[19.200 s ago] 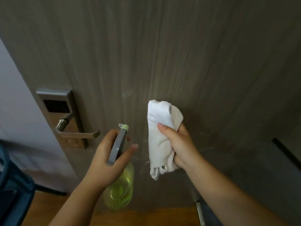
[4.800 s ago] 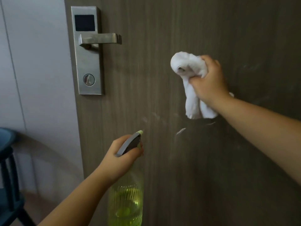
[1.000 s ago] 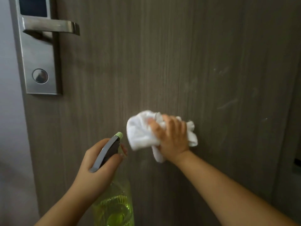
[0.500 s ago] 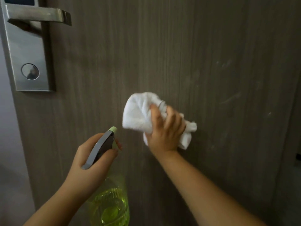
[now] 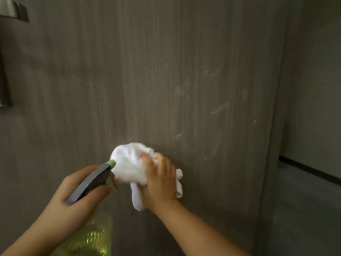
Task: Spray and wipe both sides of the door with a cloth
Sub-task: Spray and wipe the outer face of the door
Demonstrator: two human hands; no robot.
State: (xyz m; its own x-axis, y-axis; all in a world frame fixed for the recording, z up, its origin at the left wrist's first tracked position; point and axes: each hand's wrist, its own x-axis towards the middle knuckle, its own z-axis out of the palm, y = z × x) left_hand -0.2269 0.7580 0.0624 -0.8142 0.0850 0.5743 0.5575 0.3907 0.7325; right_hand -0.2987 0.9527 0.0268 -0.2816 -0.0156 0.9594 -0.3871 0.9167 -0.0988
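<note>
Right hand (image 5: 160, 183): fingers curled over the bunched cloth, gripping it and pressing it flat against the door. Left hand (image 5: 73, 196): wrapped round the neck of the bottle, forefinger on the trigger, held just left of the cloth.

Door (image 5: 147, 80): grey-brown, vertical wood grain, fills most of the view; pale smears and streaks to the upper right of the cloth.

Wall (image 5: 311, 89): grey, right of the door edge, with a dark horizontal strip low down.

Bottle (image 5: 94, 235): clear, yellow-green liquid inside, at the bottom edge under the left hand; grey spray head with a pale green nozzle that overlaps the cloth's left edge in this view.

Cloth (image 5: 129, 167): white, crumpled, in the lower middle of the door; a loose end hangs below the right hand.

Lock plate (image 5: 4, 85): metal, at the far left edge, mostly cut off; part of the lever shows at top left.
</note>
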